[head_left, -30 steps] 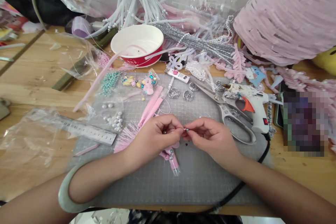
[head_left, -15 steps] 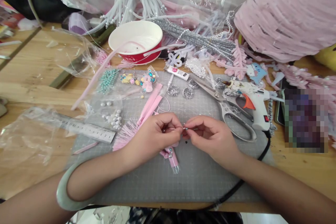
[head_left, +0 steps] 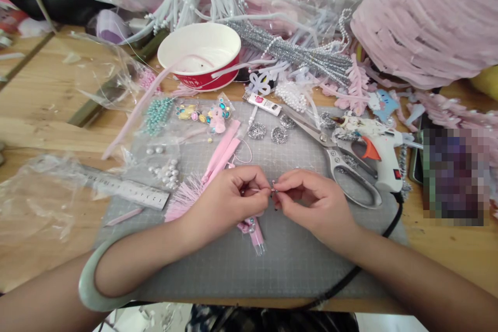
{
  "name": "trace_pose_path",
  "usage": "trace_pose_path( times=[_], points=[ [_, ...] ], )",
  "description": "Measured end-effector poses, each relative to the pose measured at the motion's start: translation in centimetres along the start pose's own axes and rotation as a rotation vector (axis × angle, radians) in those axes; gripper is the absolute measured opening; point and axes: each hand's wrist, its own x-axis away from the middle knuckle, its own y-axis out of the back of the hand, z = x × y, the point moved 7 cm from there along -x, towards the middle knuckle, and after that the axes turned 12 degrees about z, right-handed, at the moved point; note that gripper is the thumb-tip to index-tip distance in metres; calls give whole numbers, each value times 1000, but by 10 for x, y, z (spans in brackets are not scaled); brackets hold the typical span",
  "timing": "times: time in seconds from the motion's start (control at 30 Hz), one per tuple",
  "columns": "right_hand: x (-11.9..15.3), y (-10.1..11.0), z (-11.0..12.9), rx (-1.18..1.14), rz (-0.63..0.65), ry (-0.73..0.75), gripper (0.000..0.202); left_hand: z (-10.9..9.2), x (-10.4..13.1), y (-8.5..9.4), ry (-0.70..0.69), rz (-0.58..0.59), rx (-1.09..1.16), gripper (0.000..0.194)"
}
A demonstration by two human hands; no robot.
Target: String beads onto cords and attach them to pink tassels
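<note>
two grips (head_left: 238,196) (head_left: 317,199), one bowl (head_left: 222,81), one ruler (head_left: 130,194)

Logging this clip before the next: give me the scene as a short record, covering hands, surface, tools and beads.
Left hand: pinching a fine strand
Right hand: pinching a tiny piece, identity unclear
Surface: gray gridded cutting mat
On mat: pink tassel
Tools: scissors, hot glue gun, steel ruler
Beads: turquoise beads, white beads

From here I can't make out the tiny piece (head_left: 274,190) pinched between right hand (head_left: 318,199) and left hand (head_left: 240,194), the latter hiding part of the pink tassel (head_left: 185,196), while the big pink bundle (head_left: 431,21) is cut off above.
</note>
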Motion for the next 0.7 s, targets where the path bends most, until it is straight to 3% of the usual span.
trace_pose_path(
  times=[0.33,0.7],
  points=[
    [2,2,0,-5,-39,4,13,1,1,-1,1,14,1,10],
    [2,5,9,140,-75,75,16,1,0,-1,0,21,2,12]
  ],
)
